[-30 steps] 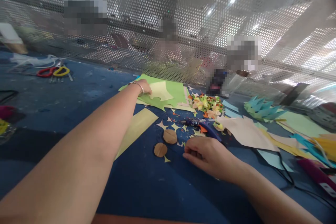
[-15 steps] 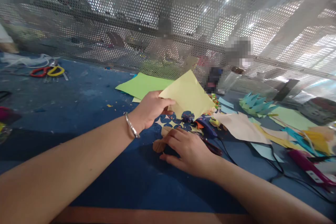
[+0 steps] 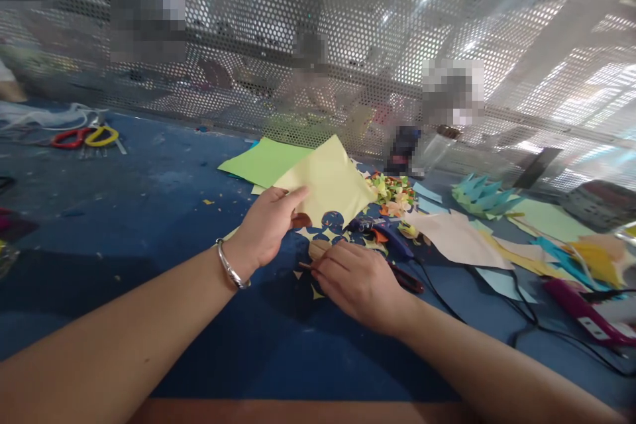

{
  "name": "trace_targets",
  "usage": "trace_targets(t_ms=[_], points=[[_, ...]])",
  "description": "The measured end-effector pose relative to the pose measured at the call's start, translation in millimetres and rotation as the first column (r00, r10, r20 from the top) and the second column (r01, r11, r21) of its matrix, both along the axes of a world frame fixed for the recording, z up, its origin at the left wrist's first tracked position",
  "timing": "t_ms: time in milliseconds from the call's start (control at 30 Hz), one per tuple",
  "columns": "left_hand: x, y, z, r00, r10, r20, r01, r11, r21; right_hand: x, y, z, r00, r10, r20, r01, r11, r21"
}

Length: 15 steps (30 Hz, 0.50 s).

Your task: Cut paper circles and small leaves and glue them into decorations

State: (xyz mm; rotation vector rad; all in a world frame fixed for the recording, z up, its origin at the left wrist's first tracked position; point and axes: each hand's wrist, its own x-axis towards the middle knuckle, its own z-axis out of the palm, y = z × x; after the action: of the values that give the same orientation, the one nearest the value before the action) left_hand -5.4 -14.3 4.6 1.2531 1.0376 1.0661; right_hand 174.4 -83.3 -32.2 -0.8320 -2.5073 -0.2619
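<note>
My left hand (image 3: 271,222), with a silver bangle at its wrist, pinches a pale yellow paper sheet (image 3: 325,179) by its left side. Round bites are cut out of the sheet's lower edge. My right hand (image 3: 355,278) is closed low over the table. A thin tan paper disc (image 3: 305,266) shows edge-on at its fingertips, and another tan paper disc (image 3: 318,250) lies just beyond its fingers. How many discs it holds is hidden. Star-shaped paper scraps (image 3: 318,291) lie on the blue table beside it.
Green paper (image 3: 265,159) lies behind the yellow sheet. To the right are a blue glue gun (image 3: 397,242) with a cord, a pile of paper bits (image 3: 392,192), a blue paper crown (image 3: 481,197) and a magenta power strip (image 3: 581,308). Scissors (image 3: 72,138) lie far left.
My left hand has drawn the yellow sheet left. My right fingers have closed further, and a tan disc near them has turned edge-on. Star-shaped scraps now show beside my right hand.
</note>
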Motion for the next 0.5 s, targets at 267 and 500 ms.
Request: trace_targets(t_ms=[267,500], points=[[-1,3,-0.8,0.996,-0.029,0.086,0.034,0.998,-0.048,5,-3,2.7,0.999,0.003,-0.044,-0.008,0.994,-0.113],[-2,3,6.3,0.987,-0.159,0.005,0.159,0.986,-0.043,14,4,-2.1,0.953,-0.302,0.021,0.301,0.94,-0.16]])
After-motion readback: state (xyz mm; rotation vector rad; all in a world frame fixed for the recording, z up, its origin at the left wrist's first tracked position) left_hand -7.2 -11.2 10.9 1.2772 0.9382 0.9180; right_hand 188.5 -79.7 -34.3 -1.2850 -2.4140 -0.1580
